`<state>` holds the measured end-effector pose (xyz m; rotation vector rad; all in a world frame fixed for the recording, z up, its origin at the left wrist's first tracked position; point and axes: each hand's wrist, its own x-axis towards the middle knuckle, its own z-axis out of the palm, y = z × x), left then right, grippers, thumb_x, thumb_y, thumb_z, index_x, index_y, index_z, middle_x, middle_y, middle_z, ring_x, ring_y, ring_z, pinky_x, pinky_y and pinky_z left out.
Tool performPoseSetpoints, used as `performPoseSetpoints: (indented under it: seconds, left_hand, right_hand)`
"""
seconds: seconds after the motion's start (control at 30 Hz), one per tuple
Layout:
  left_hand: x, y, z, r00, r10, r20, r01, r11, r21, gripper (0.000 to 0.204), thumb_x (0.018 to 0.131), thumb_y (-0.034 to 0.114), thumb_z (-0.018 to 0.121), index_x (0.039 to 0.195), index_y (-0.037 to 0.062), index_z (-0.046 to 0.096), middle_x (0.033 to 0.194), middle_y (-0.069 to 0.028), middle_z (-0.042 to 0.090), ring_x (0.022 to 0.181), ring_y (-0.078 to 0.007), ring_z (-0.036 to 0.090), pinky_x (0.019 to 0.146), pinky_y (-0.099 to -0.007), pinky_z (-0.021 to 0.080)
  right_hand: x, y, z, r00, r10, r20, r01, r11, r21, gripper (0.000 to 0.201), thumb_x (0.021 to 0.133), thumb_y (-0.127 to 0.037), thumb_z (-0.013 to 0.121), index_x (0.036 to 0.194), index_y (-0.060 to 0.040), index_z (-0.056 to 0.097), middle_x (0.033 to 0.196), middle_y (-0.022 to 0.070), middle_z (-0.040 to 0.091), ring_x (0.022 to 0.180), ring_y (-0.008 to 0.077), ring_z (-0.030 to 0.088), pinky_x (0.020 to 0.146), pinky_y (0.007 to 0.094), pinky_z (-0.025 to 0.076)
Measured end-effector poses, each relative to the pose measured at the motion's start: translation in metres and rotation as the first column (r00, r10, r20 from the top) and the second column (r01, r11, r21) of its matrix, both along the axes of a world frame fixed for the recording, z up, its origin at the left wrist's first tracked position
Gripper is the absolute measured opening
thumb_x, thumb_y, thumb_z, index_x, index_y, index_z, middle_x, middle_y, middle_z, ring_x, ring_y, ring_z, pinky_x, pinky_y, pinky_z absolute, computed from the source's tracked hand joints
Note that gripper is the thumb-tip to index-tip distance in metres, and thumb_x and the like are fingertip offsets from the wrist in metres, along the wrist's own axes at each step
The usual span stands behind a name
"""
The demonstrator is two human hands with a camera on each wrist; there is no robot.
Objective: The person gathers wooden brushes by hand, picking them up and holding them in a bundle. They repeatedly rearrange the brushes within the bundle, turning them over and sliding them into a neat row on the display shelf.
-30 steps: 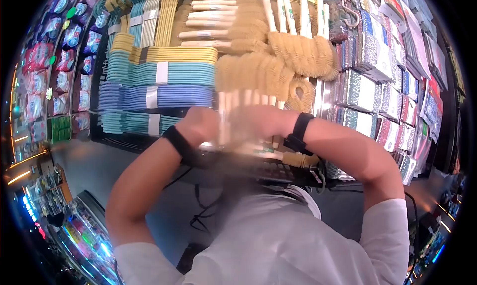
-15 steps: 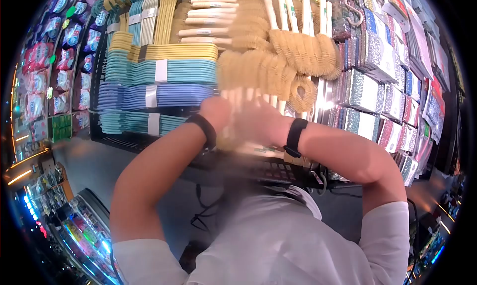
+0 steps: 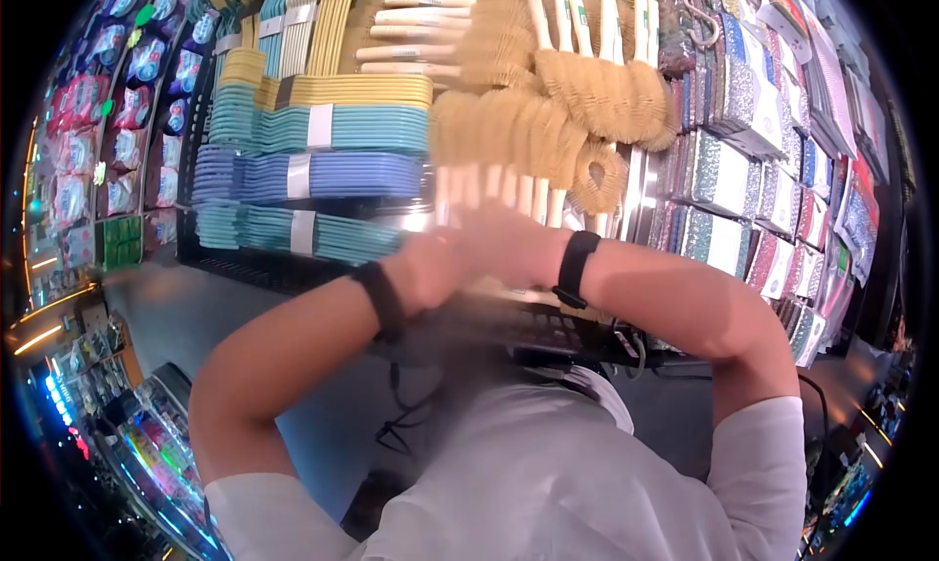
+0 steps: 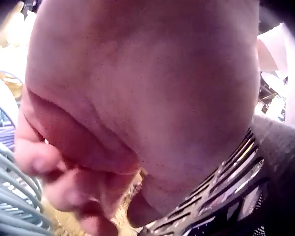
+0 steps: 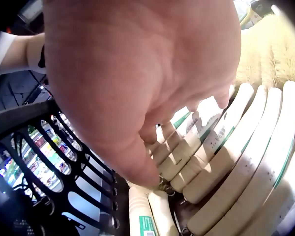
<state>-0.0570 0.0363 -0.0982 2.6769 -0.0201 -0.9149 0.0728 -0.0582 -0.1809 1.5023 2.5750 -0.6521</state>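
Note:
In the head view my left hand (image 3: 430,268) and right hand (image 3: 514,243) are close together over the front of a rack. Below them lie scrubbing brushes with pale wooden handles (image 3: 538,199) and tan bristles (image 3: 504,126). In the left wrist view the left hand's fingers (image 4: 73,191) curl, and the tan bristles of a brush (image 4: 120,219) show between fingers and thumb. The rest of that brush is hidden. The right hand (image 5: 147,83) arches over a row of wooden handles (image 5: 226,167), its fingertips right at them and its thumb pointing down.
Bundled hangers (image 3: 303,175) in blue, teal and yellow lie to the left. Packs of glittery cloth-like goods (image 3: 729,175) stand at the right. A black slatted basket edge (image 5: 44,162) runs along the front, close to both hands. Cables (image 3: 396,429) hang below.
The left hand moved right toward the right hand, then down toward the front edge. The right hand stayed over the handles with only slight shifts.

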Motion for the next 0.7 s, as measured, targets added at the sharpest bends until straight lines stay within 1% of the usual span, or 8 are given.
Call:
performPoseSetpoints:
  seconds: [0.17, 0.27, 0.33, 0.43, 0.5, 0.6, 0.67, 0.7]
  left_hand:
    - [0.009, 0.006, -0.020, 0.927, -0.054, -0.372, 0.060, 0.998, 0.003, 0.029, 0.080, 0.022, 0.052, 0.099, 0.0075, 0.069, 0.097, -0.0121, 0.068, 0.091, -0.0293, 0.066, 0.078, -0.0411, 0.051]
    - [0.017, 0.003, -0.029, 0.878, -0.078, -0.472, 0.096, 0.995, 0.013, 0.035, 0.078, 0.025, 0.053, 0.104, 0.0072, 0.069, 0.106, -0.0135, 0.067, 0.097, -0.0305, 0.065, 0.083, -0.0401, 0.051]
    - [0.022, 0.002, -0.028, 0.873, -0.070, -0.482, 0.080, 0.997, 0.001, 0.035, 0.078, 0.027, 0.054, 0.103, 0.0076, 0.070, 0.103, -0.0129, 0.068, 0.095, -0.0306, 0.065, 0.081, -0.0405, 0.051]
    - [0.026, 0.002, -0.023, 0.898, -0.083, -0.432, 0.044, 0.994, -0.101, 0.035, 0.078, 0.032, 0.056, 0.097, 0.0068, 0.071, 0.098, -0.0131, 0.069, 0.091, -0.0317, 0.066, 0.078, -0.0408, 0.051]
    - [0.028, 0.005, -0.005, 0.891, -0.167, -0.422, 0.129, 0.985, -0.118, 0.036, 0.078, 0.036, 0.058, 0.092, 0.0062, 0.071, 0.095, -0.0130, 0.069, 0.089, -0.0321, 0.066, 0.077, -0.0409, 0.051]
    - [0.016, 0.005, -0.005, 0.936, -0.084, -0.342, 0.017, 0.981, -0.195, 0.036, 0.077, 0.038, 0.061, 0.082, 0.0040, 0.069, 0.086, -0.0143, 0.067, 0.081, -0.0341, 0.063, 0.073, -0.0425, 0.050]
    - [-0.007, 0.015, -0.009, 0.993, 0.088, -0.077, -0.111, 0.918, -0.381, 0.033, 0.078, 0.035, 0.062, 0.081, 0.0032, 0.068, 0.083, -0.0150, 0.065, 0.079, -0.0347, 0.062, 0.073, -0.0428, 0.050]
    - [-0.011, 0.019, -0.003, 0.984, 0.141, -0.104, -0.174, 0.875, -0.452, 0.028, 0.079, 0.031, 0.063, 0.080, 0.0028, 0.067, 0.083, -0.0172, 0.063, 0.081, -0.0358, 0.059, 0.074, -0.0428, 0.048]
  right_hand:
    - [-0.009, 0.008, -0.023, 0.999, -0.043, -0.020, 0.043, 0.999, -0.010, 0.039, 0.090, -0.027, 0.054, 0.128, -0.0222, 0.057, 0.152, -0.0003, 0.030, 0.137, 0.0263, 0.030, 0.092, 0.0423, 0.037]
    - [-0.002, 0.012, -0.018, 1.000, -0.002, 0.002, 0.002, 1.000, -0.022, 0.036, 0.090, -0.028, 0.054, 0.125, -0.0243, 0.060, 0.153, -0.0005, 0.029, 0.135, 0.0260, 0.031, 0.092, 0.0412, 0.037]
    - [-0.004, 0.013, -0.013, 0.999, -0.027, 0.023, 0.029, 0.996, -0.081, 0.035, 0.090, -0.029, 0.053, 0.125, -0.0251, 0.061, 0.153, 0.0003, 0.028, 0.136, 0.0258, 0.030, 0.092, 0.0407, 0.037]
    - [-0.007, 0.009, -0.006, 0.997, -0.040, 0.065, 0.049, 0.989, -0.137, 0.039, 0.090, -0.030, 0.054, 0.129, -0.0264, 0.057, 0.154, 0.0014, 0.026, 0.139, 0.0261, 0.027, 0.093, 0.0414, 0.036]
    - [-0.008, 0.010, -0.013, 0.997, -0.061, 0.035, 0.066, 0.986, -0.156, 0.045, 0.090, -0.032, 0.055, 0.134, -0.0268, 0.053, 0.155, 0.0021, 0.025, 0.141, 0.0264, 0.024, 0.094, 0.0430, 0.036]
    - [-0.007, 0.012, -0.024, 0.998, -0.059, 0.002, 0.059, 0.979, -0.196, 0.052, 0.089, -0.036, 0.054, 0.140, -0.0261, 0.046, 0.156, 0.0032, 0.023, 0.143, 0.0272, 0.021, 0.097, 0.0457, 0.034]
    - [-0.005, 0.013, -0.015, 0.998, 0.004, 0.068, 0.013, 0.969, -0.247, 0.055, 0.089, -0.037, 0.053, 0.141, -0.0244, 0.043, 0.155, 0.0040, 0.023, 0.143, 0.0279, 0.020, 0.099, 0.0463, 0.033]
    - [-0.004, 0.014, -0.009, 0.996, 0.021, 0.082, 0.002, 0.961, -0.275, 0.056, 0.089, -0.038, 0.052, 0.142, -0.0233, 0.043, 0.155, 0.0042, 0.024, 0.143, 0.0283, 0.020, 0.100, 0.0465, 0.033]
